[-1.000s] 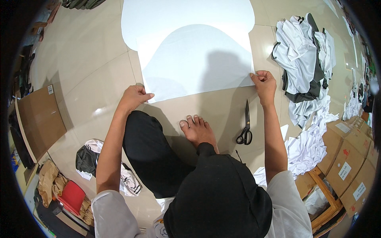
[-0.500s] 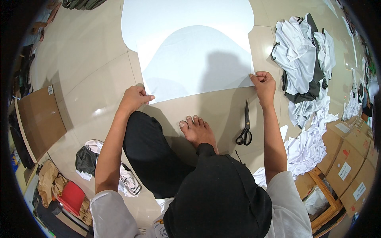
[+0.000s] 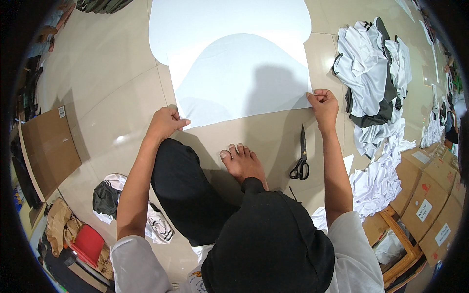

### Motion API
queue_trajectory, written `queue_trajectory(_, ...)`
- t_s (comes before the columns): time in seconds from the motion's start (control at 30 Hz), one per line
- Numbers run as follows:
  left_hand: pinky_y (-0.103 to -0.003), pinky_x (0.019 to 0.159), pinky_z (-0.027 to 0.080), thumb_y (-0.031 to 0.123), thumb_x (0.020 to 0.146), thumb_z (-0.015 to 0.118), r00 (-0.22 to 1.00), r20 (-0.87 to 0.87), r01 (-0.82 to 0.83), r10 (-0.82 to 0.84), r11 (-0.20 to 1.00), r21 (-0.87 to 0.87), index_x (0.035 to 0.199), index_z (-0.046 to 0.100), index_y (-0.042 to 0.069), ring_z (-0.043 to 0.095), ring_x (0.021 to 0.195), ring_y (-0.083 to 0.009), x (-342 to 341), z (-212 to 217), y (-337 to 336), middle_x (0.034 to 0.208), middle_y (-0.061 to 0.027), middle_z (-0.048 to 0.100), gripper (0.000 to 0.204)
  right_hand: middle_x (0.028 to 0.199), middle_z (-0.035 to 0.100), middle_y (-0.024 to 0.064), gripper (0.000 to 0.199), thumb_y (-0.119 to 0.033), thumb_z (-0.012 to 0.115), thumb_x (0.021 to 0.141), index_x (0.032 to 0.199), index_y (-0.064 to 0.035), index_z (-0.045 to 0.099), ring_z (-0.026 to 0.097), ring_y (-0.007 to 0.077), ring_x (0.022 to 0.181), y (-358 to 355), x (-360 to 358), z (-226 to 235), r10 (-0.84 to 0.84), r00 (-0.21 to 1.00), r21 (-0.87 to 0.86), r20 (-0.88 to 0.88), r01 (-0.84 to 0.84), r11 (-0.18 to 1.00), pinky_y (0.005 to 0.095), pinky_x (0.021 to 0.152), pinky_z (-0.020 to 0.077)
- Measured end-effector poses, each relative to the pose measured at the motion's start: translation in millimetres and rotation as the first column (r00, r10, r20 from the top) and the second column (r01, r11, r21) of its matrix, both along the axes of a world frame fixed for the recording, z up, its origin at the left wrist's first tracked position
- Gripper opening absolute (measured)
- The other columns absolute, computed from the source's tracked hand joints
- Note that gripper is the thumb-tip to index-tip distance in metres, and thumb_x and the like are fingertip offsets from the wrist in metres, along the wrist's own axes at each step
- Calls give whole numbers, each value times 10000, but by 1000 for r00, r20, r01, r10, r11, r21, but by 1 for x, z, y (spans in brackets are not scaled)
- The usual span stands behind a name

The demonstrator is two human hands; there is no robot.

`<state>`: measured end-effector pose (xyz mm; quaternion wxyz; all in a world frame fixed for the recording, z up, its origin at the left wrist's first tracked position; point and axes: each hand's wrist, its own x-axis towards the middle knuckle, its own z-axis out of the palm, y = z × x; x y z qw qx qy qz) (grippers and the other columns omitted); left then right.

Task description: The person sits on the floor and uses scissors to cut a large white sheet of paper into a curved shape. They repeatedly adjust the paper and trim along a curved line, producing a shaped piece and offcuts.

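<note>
A sheet of pale bluish-white fabric (image 3: pixel 229 78) lies on the tiled floor, with a curved far edge and a straight near edge. It overlaps a larger white piece (image 3: pixel 224 14) whose far end runs out of view. My left hand (image 3: pixel 168 121) pinches the fabric's near left corner between thumb and fingers. At the near right corner, my right hand (image 3: pixel 323 105) pinches it too, a little farther from me. Black-handled scissors (image 3: pixel 301 156) rest on the floor just left of my right forearm, blades pointing away and closed.
White and dark grey garments (image 3: pixel 369 73) are heaped at the right, with white scraps (image 3: pixel 376 185) nearer me. Cardboard boxes (image 3: pixel 425 195) stand beyond a wooden frame (image 3: pixel 400 244). An upright cardboard panel (image 3: pixel 51 151) is at the left, and folded cloth (image 3: pixel 107 195) lies by my left arm.
Both hands stay pinched on the fabric's corners. Hands, fabric and floor things appear shifted only slightly together in the picture.
</note>
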<state>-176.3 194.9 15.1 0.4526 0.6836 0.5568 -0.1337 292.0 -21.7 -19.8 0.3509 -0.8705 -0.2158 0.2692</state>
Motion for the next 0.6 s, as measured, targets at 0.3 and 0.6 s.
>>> queue_trajectory(0.3, -376, 655, 564, 311, 797, 968, 999, -2, 45, -44, 997, 55, 777, 719, -4, 736, 656, -243, -1, -6, 0, 717, -141, 759, 402, 883, 789, 95, 361, -184, 914, 886, 1112, 38, 741, 724, 154, 770, -3, 0, -2, 15, 1000, 23, 16, -15, 1000, 313, 734, 583)
queue_trajectory(0.6, -398, 690, 577, 369, 796, 965, 994, -77, 87, -78, 990, 111, 793, 733, -1, 743, 722, -283, 2, 1, -2, 767, -167, 766, 437, 927, 765, 61, 327, -133, 888, 927, 1142, 37, 710, 687, 117, 804, -11, -5, -2, 30, 995, 59, 93, -35, 998, 275, 743, 562)
